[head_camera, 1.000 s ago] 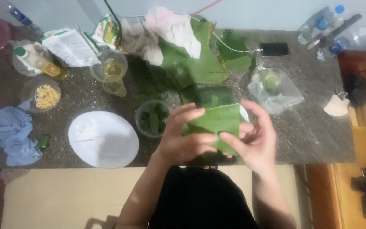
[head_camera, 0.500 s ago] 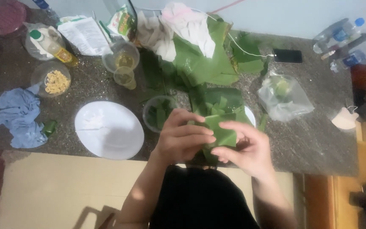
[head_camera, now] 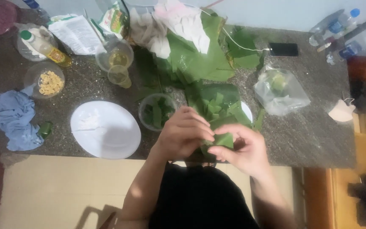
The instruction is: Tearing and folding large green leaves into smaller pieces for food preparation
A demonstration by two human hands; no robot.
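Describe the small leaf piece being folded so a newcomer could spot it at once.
Start at the grey stone counter and go to its near edge, below the heap of big green leaves. There the left hand and right hand pinch a small folded leaf parcel. Unlike the loose cut leaf strips behind it, it is compact and squarish.

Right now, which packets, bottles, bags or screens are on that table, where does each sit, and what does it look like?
Snack packet: far edge, green, yellow and red, crumpled.
Printed sheet: far left, white with dark print.
Oil bottle: far left, lying down, yellow liquid, green cap.
Phone: far right, flat black rectangle, dark screen, white cable attached.
Clear plastic bag: right of the leaves, green contents.
Water bottles: far right corner, clear, blue caps.
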